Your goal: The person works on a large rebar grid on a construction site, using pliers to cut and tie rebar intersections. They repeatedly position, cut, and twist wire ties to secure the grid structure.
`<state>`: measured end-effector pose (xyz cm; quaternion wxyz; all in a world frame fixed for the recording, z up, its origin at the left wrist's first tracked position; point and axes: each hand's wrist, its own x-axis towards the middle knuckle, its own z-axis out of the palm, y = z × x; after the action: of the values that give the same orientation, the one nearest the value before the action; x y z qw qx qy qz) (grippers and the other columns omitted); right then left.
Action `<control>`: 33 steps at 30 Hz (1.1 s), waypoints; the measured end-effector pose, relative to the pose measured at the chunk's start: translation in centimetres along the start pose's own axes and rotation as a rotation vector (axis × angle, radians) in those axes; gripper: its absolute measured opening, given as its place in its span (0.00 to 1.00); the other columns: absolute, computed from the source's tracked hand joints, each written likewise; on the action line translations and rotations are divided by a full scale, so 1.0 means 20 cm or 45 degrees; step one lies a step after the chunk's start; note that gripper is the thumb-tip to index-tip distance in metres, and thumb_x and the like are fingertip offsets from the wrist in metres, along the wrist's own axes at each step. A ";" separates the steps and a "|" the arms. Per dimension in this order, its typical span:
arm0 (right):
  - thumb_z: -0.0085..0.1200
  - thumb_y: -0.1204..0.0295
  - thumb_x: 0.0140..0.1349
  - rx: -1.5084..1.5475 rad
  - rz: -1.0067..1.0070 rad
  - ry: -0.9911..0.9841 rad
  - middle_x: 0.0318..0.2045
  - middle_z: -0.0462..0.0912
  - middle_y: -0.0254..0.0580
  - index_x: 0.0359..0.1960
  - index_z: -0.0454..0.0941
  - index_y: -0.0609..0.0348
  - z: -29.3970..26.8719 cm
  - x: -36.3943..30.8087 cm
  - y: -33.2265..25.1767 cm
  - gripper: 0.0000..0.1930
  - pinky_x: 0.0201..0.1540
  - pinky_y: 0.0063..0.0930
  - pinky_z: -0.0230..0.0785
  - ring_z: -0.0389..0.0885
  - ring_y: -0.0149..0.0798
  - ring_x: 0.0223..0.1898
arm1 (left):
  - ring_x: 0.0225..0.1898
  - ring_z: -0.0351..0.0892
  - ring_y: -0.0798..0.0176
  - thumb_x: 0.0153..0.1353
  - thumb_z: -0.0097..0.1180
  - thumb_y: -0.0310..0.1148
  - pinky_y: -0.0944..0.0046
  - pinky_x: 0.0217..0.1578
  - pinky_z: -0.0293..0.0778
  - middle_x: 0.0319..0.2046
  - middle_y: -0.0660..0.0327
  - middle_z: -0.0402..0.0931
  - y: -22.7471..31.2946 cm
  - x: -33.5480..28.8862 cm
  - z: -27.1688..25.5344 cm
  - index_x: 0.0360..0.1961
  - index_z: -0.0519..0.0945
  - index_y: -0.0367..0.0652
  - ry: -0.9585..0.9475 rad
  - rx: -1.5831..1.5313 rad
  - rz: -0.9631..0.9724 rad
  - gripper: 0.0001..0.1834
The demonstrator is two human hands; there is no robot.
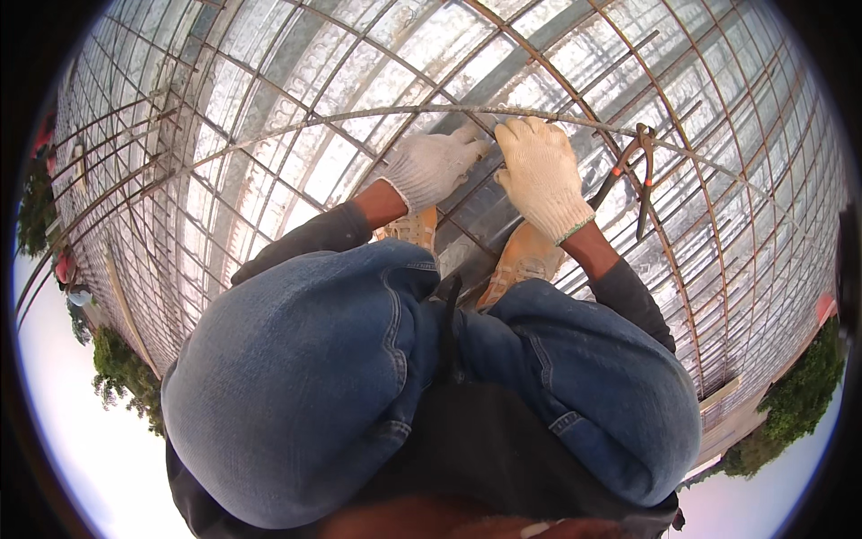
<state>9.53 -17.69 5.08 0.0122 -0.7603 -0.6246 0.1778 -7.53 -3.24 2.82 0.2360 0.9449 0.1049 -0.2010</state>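
Note:
My left hand (435, 167), in a white knit glove, is closed with its fingers bent toward my other hand. Close beside it, my right hand (541, 169) in a cream knit glove is also closed, its knuckles at a long pale bar (386, 112) that runs across the mesh. Whatever the fingers pinch is hidden or too small to name. Under both hands lies a grid of rusty steel reinforcing bars (530, 49). To the right of my right hand, a pair of pincers (646, 142) with dark handles and orange-red marks rests on the bars, jaws pointing away from me.
Shiny ribbed metal decking (314, 171) shows below the grid. My tan shoes (525, 260) stand between the bars, under my bent knees. Bundled bars (117, 189) cross at the far left. Trees (126, 373) rise beyond the deck's edges.

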 end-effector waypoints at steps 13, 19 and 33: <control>0.77 0.70 0.53 0.409 0.117 0.153 0.64 0.83 0.44 0.62 0.83 0.58 0.06 -0.09 0.03 0.32 0.71 0.52 0.73 0.74 0.54 0.76 | 0.39 0.93 0.49 0.70 0.59 0.29 0.47 0.32 0.88 0.41 0.53 0.86 -0.06 0.21 0.14 0.63 0.82 0.45 -0.036 0.114 0.272 0.20; 0.78 0.69 0.50 0.457 0.119 0.208 0.63 0.83 0.44 0.62 0.83 0.58 0.09 -0.11 0.05 0.34 0.71 0.52 0.72 0.74 0.53 0.74 | 0.33 0.93 0.48 0.72 0.59 0.32 0.48 0.32 0.89 0.31 0.53 0.88 -0.03 0.28 0.11 0.52 0.85 0.43 -0.081 0.112 0.214 0.11; 0.78 0.67 0.51 0.527 0.072 0.374 0.57 0.83 0.42 0.55 0.85 0.59 0.09 -0.14 0.09 0.28 0.63 0.47 0.77 0.77 0.49 0.69 | 0.37 0.96 0.49 0.71 0.62 0.35 0.48 0.33 0.88 0.35 0.52 0.90 -0.02 0.27 0.09 0.41 0.88 0.45 0.016 0.470 0.213 0.07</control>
<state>10.27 -21.05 3.58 0.2532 -0.7766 -0.5448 0.1898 -3.45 -3.24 -1.10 0.0742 0.9788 -0.0109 -0.1907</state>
